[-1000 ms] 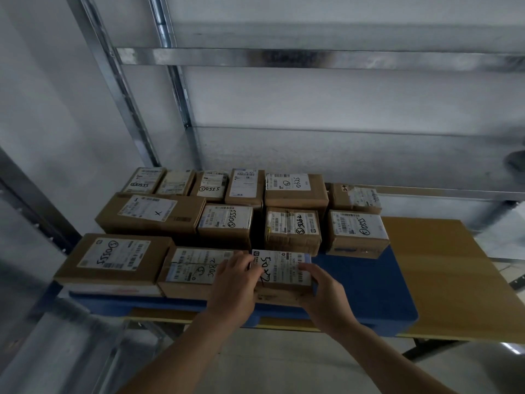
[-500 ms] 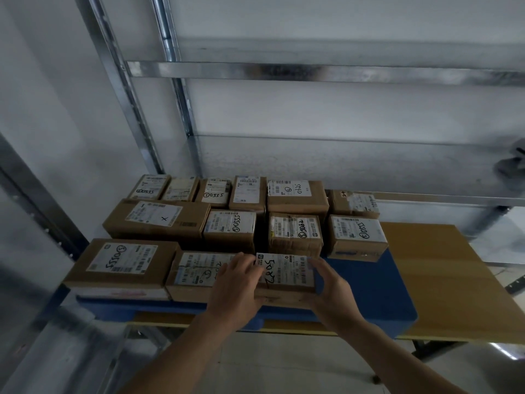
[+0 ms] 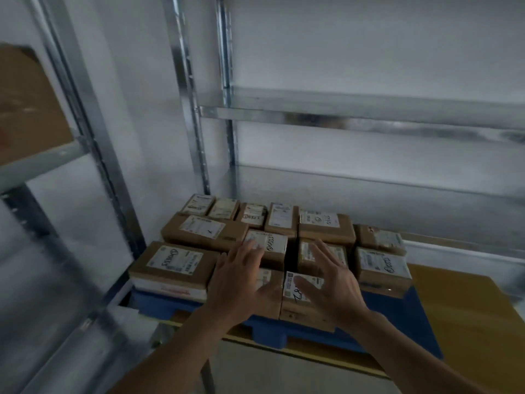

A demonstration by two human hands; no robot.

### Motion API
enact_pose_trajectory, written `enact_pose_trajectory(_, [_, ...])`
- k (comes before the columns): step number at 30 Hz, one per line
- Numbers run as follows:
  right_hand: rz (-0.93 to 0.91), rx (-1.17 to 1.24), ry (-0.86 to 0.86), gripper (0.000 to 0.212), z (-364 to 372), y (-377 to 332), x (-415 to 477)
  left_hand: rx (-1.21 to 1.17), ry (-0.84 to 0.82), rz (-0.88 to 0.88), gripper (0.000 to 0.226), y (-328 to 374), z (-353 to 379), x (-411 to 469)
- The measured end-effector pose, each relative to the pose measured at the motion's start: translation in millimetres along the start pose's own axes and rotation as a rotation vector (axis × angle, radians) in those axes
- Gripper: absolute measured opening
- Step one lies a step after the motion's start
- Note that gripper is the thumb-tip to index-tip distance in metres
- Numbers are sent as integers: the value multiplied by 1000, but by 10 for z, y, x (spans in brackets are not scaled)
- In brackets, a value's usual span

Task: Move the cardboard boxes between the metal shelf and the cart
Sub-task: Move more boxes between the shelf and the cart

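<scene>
Both grips are wide open and holding nothing: left grip flat with fingers fanned, right grip the same, palms down over the front of the cardboard boxes. Under the left grip sits a front-row box, mostly covered, and the fingertips reach over the labelled box in the middle row. The right grip's thumb lies across the white label of the scrawled front box, and its fingers stretch over the middle-row box behind. Whether either palm actually touches cardboard, can't tell from this angle. Just left of the left grip, a wider box lies at the front corner. All of them sit packed in three rows on a blue platform, which rests on the wooden cart. Behind rises the metal shelf, and a big brown carton shows on the neighbouring rack at far left.
</scene>
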State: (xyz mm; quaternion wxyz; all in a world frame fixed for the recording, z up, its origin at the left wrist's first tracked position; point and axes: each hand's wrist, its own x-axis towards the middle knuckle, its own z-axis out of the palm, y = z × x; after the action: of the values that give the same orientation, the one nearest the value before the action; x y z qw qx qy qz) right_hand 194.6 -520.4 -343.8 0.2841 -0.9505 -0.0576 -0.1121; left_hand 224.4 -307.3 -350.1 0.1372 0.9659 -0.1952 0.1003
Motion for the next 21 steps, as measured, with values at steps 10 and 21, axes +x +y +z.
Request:
enact_pose_trajectory(10, [-370, 7, -29, 93, -192, -939, 125, 196, 159, -258, 82, -132, -1127, -835])
enact_pose_trajectory(21, [-693, 146, -118, 99, -174, -2344, -350, 384, 242, -599, 75, -109, -2124, -2380])
